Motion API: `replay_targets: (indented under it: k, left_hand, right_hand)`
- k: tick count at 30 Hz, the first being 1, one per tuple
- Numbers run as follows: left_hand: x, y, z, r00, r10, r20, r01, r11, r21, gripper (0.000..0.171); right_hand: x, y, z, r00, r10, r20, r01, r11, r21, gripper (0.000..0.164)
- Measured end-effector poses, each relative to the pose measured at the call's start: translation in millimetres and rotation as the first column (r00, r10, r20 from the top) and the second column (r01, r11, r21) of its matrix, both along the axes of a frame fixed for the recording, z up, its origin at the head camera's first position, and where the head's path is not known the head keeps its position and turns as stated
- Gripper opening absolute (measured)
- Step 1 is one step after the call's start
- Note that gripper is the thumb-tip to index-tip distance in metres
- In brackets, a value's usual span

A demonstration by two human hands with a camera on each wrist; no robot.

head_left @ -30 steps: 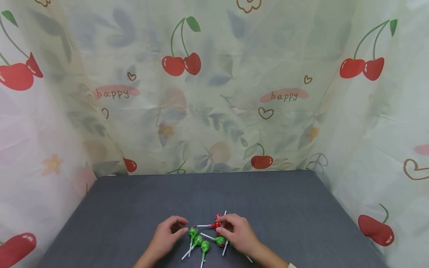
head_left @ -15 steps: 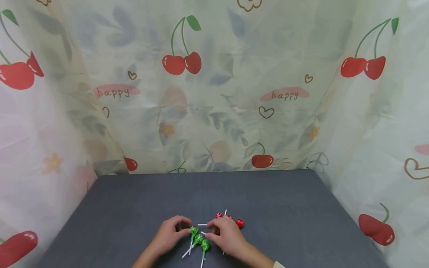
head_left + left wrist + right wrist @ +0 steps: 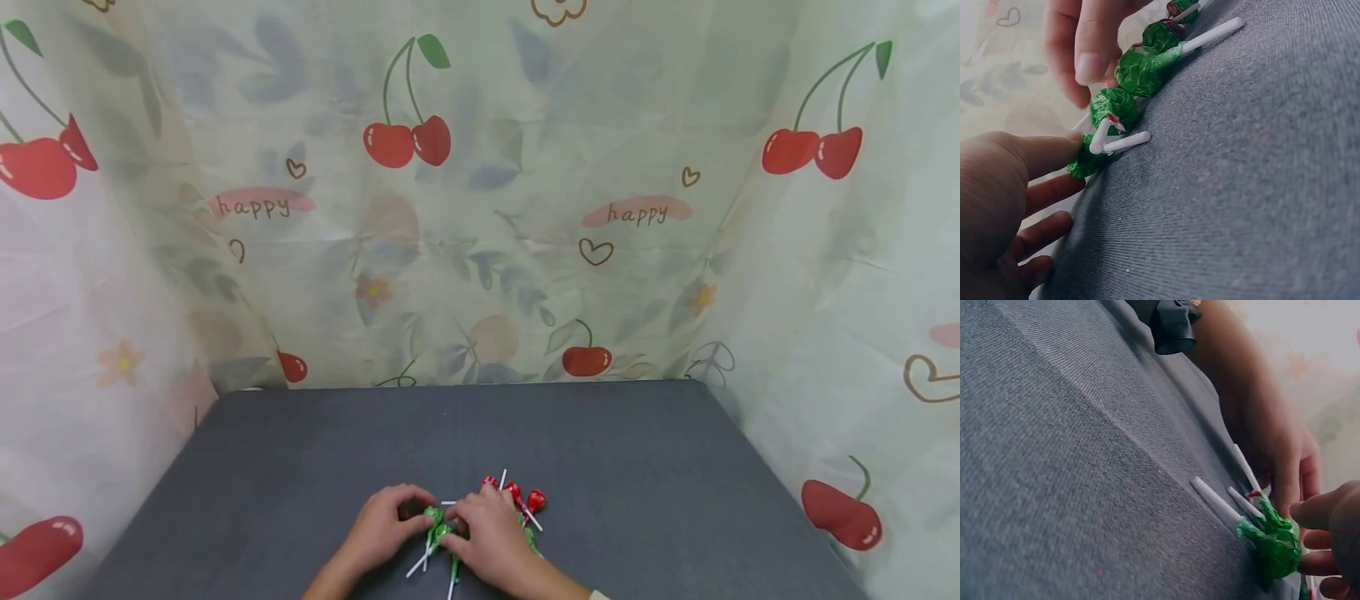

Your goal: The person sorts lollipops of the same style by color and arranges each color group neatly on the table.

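Between the hands, the left hand [image 3: 378, 523] lightly pinches 1 green lollipop [image 3: 1084, 162]; the right hand [image 3: 491, 533], loosely spread, grips nothing. Ahead, the desk [image 3: 360, 442] runs to its far edge [image 3: 450, 387].

You are at a screened-off tabletop workspace: cherry-printed curtains [image 3: 480, 250] enclose your dark, cloth-covered table [image 3: 600, 442] at the back and on both sides. The type of room cannot be determined.

Cherry-print curtain [image 3: 480, 208] behind grey table [image 3: 637, 450]

Lollipops [image 3: 536, 500] on the table [image 3: 300, 442], between and beyond both hands [image 3: 382, 522] [image 3: 492, 533], curtain [image 3: 480, 208] behind
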State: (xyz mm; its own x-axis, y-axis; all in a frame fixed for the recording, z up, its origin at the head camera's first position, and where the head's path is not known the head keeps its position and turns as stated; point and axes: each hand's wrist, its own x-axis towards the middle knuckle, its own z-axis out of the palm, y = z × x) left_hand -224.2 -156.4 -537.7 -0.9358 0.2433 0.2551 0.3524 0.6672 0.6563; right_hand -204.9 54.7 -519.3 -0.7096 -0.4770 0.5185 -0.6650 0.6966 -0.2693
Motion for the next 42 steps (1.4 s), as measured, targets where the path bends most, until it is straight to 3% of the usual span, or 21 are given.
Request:
replay_targets:
  k: [3, 10, 14, 19, 26, 35, 42]
  left_hand:
    - [0.2, 0, -0.2, 1.000, 0.012, -0.002, -0.012, 1.000, -0.010, 0.021]
    - [-0.8, -1, 0.9, 0.999, -0.003, 0.040, 0.003, 1.000, -0.005, 0.022]
    - [-0.8, -2, 1.6, 0.998, 0.004, 0.058, -0.005, 1.000, 0.021, 0.021]
    - [-1.7, -7, 1.7, 0.996, 0.021, 0.088, -0.031, 0.993, 0.114, 0.021]
    - [-6.8, -16, 6.4, 0.992, 0.007, 0.129, -0.040, 0.966, 0.257, 0.022]
    - [-24.9, -22, 9.0, 0.993, 0.069, 0.095, -0.099, 0.924, 0.369, 0.024]
    - [-41.3, -26, 2.5, 0.981, 0.167, 0.097, -0.192, 0.908, 0.373, 0.023]
  right_hand:
    - [0.5, -3, -1.7, 1.000, -0.016, 0.010, 0.015, 1.000, 0.023, 0.021]
    - [1.2, -6, -1.1, 0.991, -0.053, 0.119, 0.043, 0.996, 0.078, 0.019]
    - [1.6, -8, -2.0, 0.992, -0.054, 0.116, 0.047, 0.996, 0.069, 0.018]
    - [3.3, -9, -2.0, 0.993, -0.058, 0.102, 0.052, 0.997, 0.063, 0.017]
    - [4.0, -9, -2.6, 0.995, -0.066, 0.076, 0.061, 0.996, 0.058, 0.018]
    - [3.2, -9, -3.8, 0.994, -0.073, 0.082, 0.068, 0.996, 0.066, 0.017]
    - [4.2, -9, -4.3, 0.996, -0.065, 0.058, 0.062, 0.997, 0.050, 0.018]
